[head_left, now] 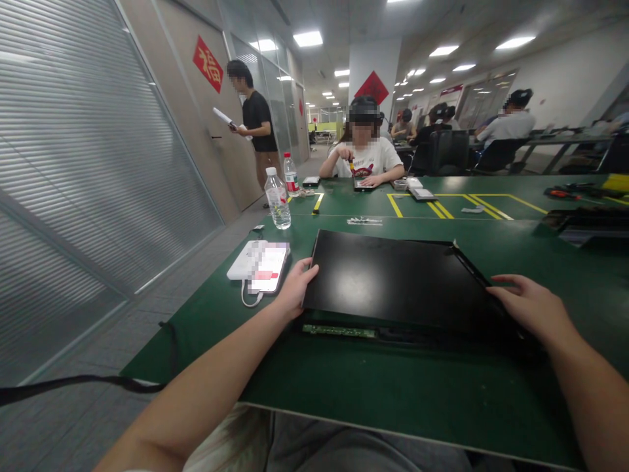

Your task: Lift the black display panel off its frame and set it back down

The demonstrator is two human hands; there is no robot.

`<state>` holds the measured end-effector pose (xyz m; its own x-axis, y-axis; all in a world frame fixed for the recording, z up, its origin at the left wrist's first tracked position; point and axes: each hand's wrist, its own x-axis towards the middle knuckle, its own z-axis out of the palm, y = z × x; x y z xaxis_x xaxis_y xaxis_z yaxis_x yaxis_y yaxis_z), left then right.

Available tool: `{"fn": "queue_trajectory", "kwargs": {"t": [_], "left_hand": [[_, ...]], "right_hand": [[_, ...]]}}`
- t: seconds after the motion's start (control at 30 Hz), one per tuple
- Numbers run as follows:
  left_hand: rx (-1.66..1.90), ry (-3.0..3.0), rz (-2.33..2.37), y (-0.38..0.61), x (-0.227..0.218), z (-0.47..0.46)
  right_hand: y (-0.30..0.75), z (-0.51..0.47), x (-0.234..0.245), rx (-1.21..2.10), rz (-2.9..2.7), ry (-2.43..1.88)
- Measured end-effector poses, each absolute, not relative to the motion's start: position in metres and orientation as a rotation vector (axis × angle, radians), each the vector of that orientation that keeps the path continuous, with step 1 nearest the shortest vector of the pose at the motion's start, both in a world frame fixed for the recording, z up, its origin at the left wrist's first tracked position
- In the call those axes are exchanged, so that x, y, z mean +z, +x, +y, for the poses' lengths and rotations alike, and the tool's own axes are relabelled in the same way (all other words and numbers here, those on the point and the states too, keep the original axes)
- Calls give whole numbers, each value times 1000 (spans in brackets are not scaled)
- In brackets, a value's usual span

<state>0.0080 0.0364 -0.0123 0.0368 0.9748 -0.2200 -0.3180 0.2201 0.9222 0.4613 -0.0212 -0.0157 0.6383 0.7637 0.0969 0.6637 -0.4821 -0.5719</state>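
Hands, left hand [295,288] and right hand [528,308], grip black panel [398,278] edges.

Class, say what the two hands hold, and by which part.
A black panel, by its side edges: left hand on the left edge, right hand on the right edge, over the green table.

Bright ceiling panels [308,39], soft glare on black panel [393,278], edges warped.
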Motion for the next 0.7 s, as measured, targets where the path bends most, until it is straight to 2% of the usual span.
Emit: {"fn": "queue_trajectory", "kwargs": {"t": [0.37,0.7], "left_hand": [[1186,1142,1013,-4,-23,45],[1029,1647,1474,-17,-37,54]], "right_hand": [[465,-22,-18,273,-1050,-2266],[469,-21,-23,252,-1080,-2224]]}}
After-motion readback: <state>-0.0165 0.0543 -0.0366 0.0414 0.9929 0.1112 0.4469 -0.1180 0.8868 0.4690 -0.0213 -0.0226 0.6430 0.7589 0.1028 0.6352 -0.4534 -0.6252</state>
